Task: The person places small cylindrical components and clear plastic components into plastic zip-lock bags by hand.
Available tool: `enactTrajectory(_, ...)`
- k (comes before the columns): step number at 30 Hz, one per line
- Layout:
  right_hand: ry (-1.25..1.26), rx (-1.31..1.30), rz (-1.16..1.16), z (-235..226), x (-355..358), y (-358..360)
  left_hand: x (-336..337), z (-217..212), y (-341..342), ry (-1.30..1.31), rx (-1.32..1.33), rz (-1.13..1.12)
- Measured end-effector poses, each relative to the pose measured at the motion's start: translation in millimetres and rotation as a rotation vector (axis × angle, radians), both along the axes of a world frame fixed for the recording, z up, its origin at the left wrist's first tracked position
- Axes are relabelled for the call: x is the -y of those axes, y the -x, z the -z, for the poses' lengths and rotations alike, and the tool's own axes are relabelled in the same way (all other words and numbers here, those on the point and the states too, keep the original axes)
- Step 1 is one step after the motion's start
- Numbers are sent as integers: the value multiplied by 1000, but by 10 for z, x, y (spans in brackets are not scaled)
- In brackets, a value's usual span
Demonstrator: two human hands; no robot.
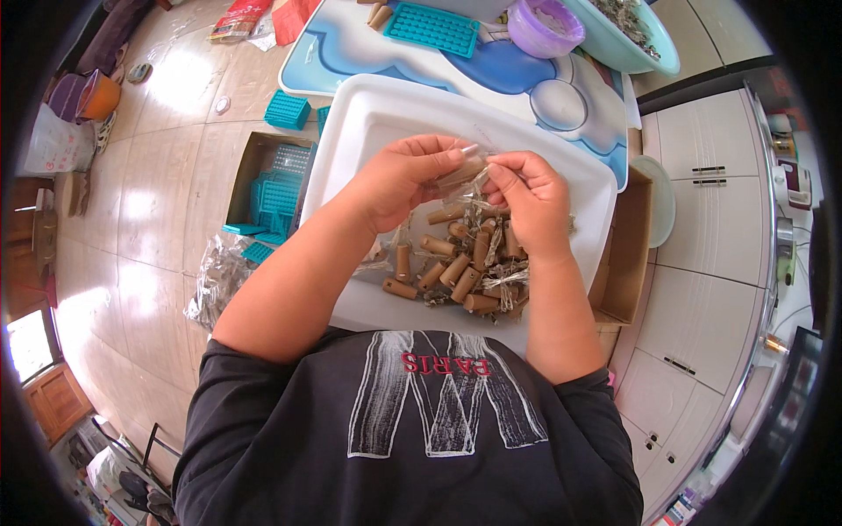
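Both of my hands are raised over a white plastic tray [373, 110] in front of me. My left hand [412, 175] is closed, thumb against fingers, on a clear plastic wrapper [469, 180] with a brown piece showing in it. My right hand [533, 193] pinches the same crinkled wrapper from the other side. Beneath them in the tray lies a heap of brown cork-like cylinders [456, 270], tangled with thin pale strands and bits of clear film. My hands hide the upper part of the heap.
A patterned table [517, 110] holds a teal slotted tray [430, 29], a purple tub [545, 26] and a pale green basin [653, 48]. Left of the tray stands a box [235, 171] with teal racks, near a clear plastic bag [215, 279]. A cardboard box [627, 259] sits right.
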State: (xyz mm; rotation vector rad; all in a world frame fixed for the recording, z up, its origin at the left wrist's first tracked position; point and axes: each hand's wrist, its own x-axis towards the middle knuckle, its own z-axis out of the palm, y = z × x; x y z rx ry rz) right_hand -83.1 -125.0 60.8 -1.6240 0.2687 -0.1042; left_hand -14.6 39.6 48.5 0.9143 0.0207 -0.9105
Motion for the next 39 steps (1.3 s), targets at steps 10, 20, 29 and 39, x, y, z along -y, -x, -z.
enactTrajectory(10,-90,0,-107,125,34,-26,39,48,31,-116,160,-80)
enactTrajectory(20,-3,14,-43,51,40,-22,9,82,25,-308,337,165)
enactTrajectory(29,-33,49,4,58,42,-20,65,32,27,-315,451,9)
enactTrajectory(39,10,41,17,32,-9,-20,121,18,48,-278,409,-112)
